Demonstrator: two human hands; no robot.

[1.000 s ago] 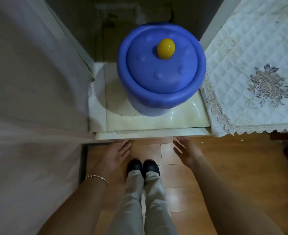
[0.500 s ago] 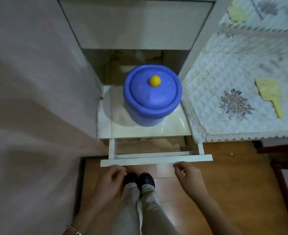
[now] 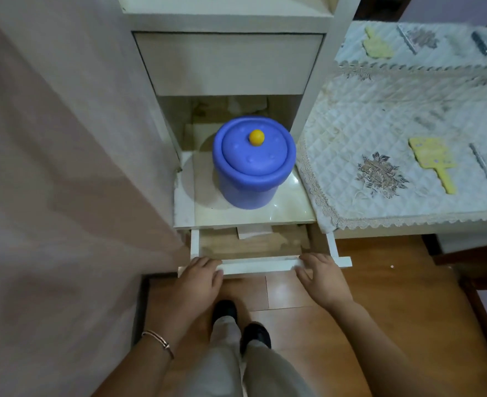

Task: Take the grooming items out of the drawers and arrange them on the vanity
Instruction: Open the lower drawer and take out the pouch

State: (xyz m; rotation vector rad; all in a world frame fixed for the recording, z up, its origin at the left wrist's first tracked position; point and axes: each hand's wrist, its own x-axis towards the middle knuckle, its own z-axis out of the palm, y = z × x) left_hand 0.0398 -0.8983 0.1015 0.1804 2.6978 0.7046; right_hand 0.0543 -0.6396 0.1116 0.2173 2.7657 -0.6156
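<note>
Both on the front panel of a partly open drawer (image 3: 253, 247): left hand (image 3: 199, 285) curled over the left end, right hand (image 3: 322, 279) gripping the right. Yellow comb (image 3: 434, 161) far right on the quilted vanity cloth (image 3: 365, 133), well apart from either.

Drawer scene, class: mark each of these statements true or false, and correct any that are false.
1. Both hands grip the drawer front. True: left hand, right hand.
2. The blue lidded container stands inside the drawer. False: it stands on the shelf above it.
3. The lid's knob is yellow. True.
4. The yellow hand mirror lies on the floor. False: it lies on the quilted cloth.
</note>
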